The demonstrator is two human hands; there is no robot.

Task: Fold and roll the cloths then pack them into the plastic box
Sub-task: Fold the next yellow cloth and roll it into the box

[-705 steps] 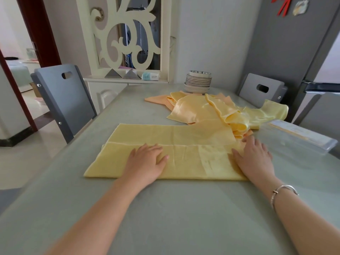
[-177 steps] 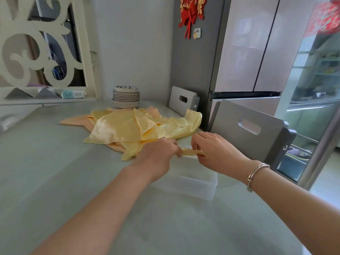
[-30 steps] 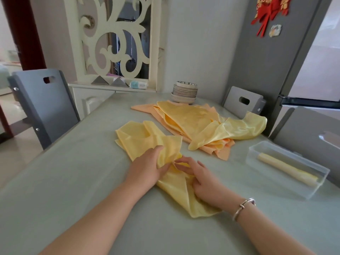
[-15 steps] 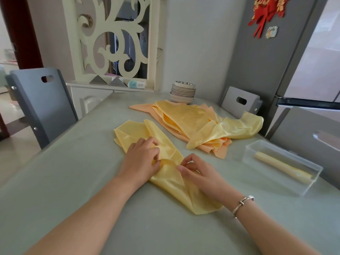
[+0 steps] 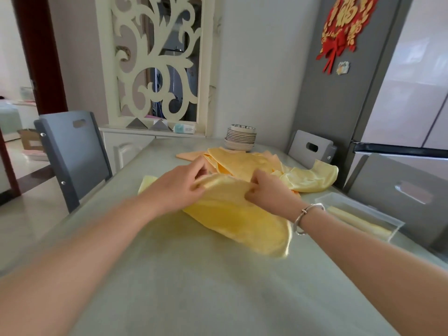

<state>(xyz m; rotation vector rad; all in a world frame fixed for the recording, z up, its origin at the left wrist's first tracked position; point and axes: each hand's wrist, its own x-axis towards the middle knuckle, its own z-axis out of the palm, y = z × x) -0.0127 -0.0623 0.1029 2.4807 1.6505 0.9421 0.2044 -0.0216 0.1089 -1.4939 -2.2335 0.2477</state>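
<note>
A crumpled yellow cloth [image 5: 232, 214] lies in the middle of the table, its far edge lifted off the surface. My left hand [image 5: 179, 187] pinches that edge on the left and my right hand [image 5: 269, 192] pinches it on the right. Behind my hands sits a loose pile of yellow and orange cloths [image 5: 261, 166]. A clear plastic box [image 5: 388, 215] stands at the right of the table, with one rolled yellow cloth [image 5: 356, 220] lying in it.
A stack of plates [image 5: 240, 139] stands at the table's far end by the wall. Grey chairs flank the table, one at the left [image 5: 72, 151] and two at the right [image 5: 311, 147]. A grey fridge [image 5: 363, 93] rises behind the right side.
Both hands have risen from the table and moved farther away, pulling the cloth's edge up between them. The camera view has tilted slightly upward.
</note>
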